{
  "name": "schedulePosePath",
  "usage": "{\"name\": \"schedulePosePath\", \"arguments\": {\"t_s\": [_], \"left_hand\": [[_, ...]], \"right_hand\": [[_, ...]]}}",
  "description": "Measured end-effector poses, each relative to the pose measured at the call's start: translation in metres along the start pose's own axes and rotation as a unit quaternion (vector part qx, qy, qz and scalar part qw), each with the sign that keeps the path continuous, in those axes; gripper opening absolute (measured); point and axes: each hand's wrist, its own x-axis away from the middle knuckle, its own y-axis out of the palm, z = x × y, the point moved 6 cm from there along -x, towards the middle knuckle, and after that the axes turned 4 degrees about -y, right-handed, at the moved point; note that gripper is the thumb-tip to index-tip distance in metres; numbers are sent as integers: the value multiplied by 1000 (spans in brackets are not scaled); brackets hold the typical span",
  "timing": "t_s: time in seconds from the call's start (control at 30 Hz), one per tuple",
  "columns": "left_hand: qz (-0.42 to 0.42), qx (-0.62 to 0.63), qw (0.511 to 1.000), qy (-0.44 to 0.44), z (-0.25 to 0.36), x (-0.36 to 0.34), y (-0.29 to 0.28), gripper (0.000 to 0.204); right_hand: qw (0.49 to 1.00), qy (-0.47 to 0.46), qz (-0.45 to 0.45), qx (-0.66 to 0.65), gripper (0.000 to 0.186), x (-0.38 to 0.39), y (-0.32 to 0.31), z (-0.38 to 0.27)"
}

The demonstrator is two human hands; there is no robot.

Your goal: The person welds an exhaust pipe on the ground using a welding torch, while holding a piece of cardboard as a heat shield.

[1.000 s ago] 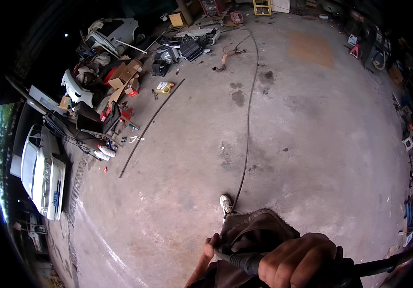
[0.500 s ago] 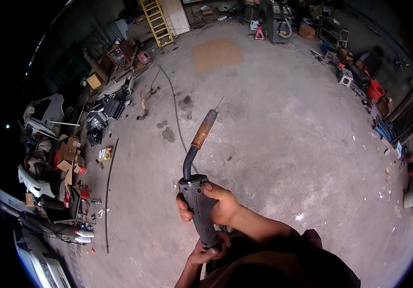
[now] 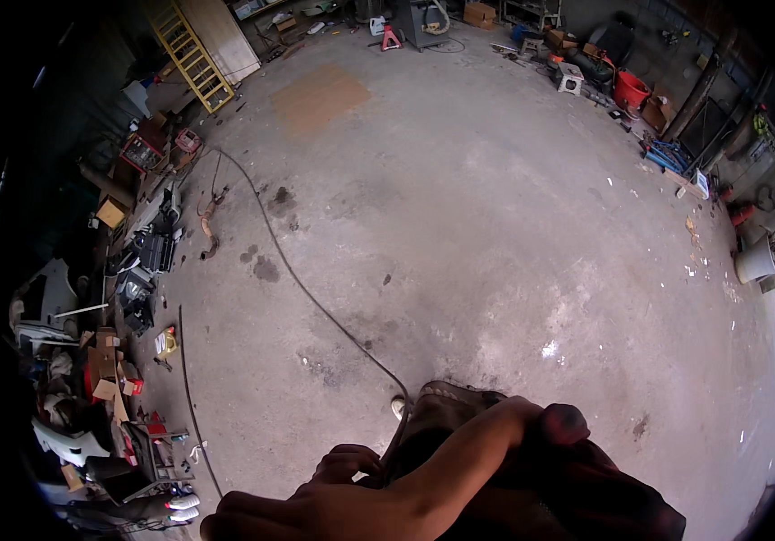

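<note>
My right forearm reaches across my body toward the lower left. At its end my right hand point(image 3: 302, 516) is bent closed in shadow at the bottom edge; what it grips is hidden. Just beyond it my left hand point(image 3: 348, 462) shows only partly, its fingers curled, their contents out of sight. A dark cable point(image 3: 302, 281) runs over the concrete floor from the far left and passes close beside the left fingertips, where its lower end disappears behind my right forearm. No part of the welding torch shows in this view.
Car parts and cardboard boxes point(image 3: 108, 361) line the left side, with a long thin rod point(image 3: 187, 388) and a yellow jug point(image 3: 166, 343) on the floor. A yellow ladder point(image 3: 191, 56) leans far left. At right stand a red bucket point(image 3: 631, 90) and a white bucket point(image 3: 755, 261).
The welding torch, held upright in both hands before, has gone out of view. My hands have dropped toward the lower left. The view has swung right, and more of the cable shows.
</note>
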Motion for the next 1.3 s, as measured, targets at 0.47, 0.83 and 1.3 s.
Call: {"name": "schedulePosePath", "arguments": {"t_s": [0.47,0.83,1.3], "left_hand": [[-91,34,995,31,8,-19,-42,44],[-159,33,984,68,31,-34,-24,46],[-138,101,985,19,66,-56,-9,38]], "right_hand": [[988,-28,-143,47,44,12,39,-37],[983,-16,-158,92,61,26,45,-19],[973,207,63,-74,38,30,-39,93]]}}
